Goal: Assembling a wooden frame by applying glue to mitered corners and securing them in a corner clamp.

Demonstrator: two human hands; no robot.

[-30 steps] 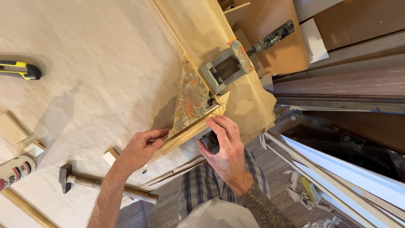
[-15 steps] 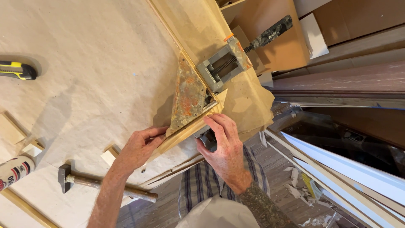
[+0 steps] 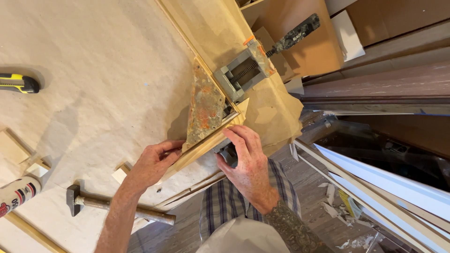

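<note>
Here, left hand (image 3: 152,164) pressed flat on wooden moulding strip (image 3: 206,145) at desk (image 3: 93,93) edge. Right hand (image 3: 246,161) clamped on dark clamp handle (image 3: 228,153). Rusty corner clamp (image 3: 204,107) above.

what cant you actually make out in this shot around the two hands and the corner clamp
Head view only:
- Dark clamp handle: mostly covered by the right hand; its shape is unclear.
- Wooden moulding strip: its near end is hidden under the left hand.
- Rusty triangular clamp plate: it covers the joint beneath.
- Tube and yellow utility knife: cut off by the left edge.
</note>
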